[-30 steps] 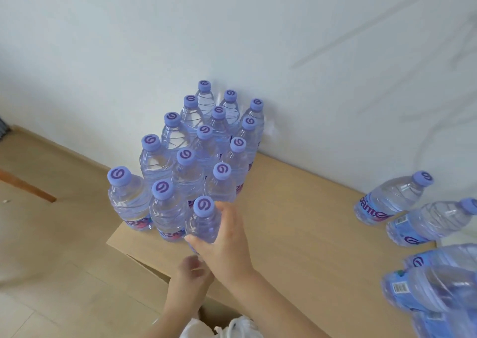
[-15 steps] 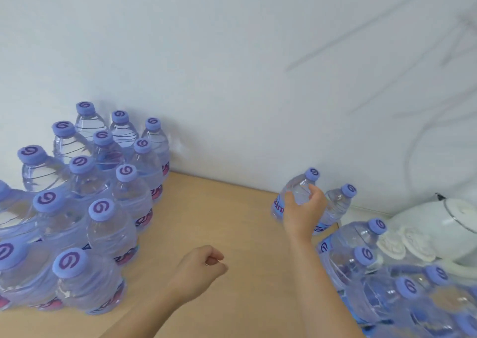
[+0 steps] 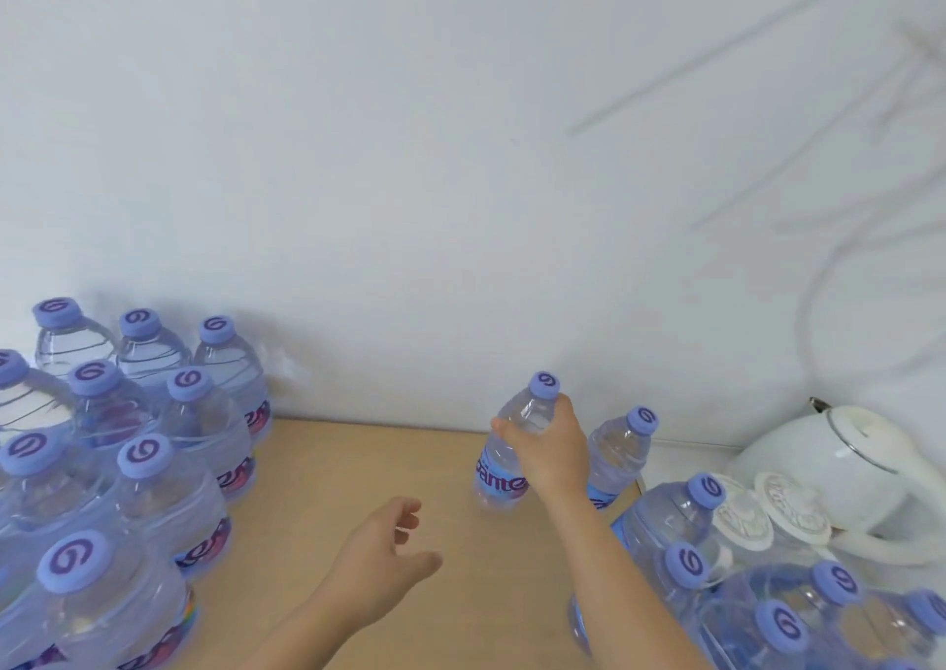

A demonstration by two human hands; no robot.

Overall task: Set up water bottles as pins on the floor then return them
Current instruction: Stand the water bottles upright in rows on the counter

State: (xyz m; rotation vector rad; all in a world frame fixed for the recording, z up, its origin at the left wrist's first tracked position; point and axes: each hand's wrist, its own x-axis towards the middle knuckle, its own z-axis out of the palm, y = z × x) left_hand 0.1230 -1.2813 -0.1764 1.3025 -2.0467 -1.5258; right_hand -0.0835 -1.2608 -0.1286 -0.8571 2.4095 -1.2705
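One view only, from your head camera, looking down at a tan tabletop [image 3: 358,470] against a white wall. Your right hand [image 3: 550,452] now wraps the shoulder of a bottle [image 3: 504,464] near the tabletop's far right corner. Half a second ago that bottle leaned under your grasp; now it looks nearly upright, with its base on or just above the surface, I cannot tell which. A second bottle [image 3: 622,452] stands just beside it, close to the right edge. Your left hand [image 3: 381,551] has uncurled from a loose fist; its fingers spread, holding nothing, over the tabletop's middle. The standing cluster [image 3: 153,464] fills the left side, from the far edge forward. More bottles [image 3: 681,521] crowd the right, beside a white kettle [image 3: 839,470]. My reading: you are returning bottles, and this one likely joins the cluster next.
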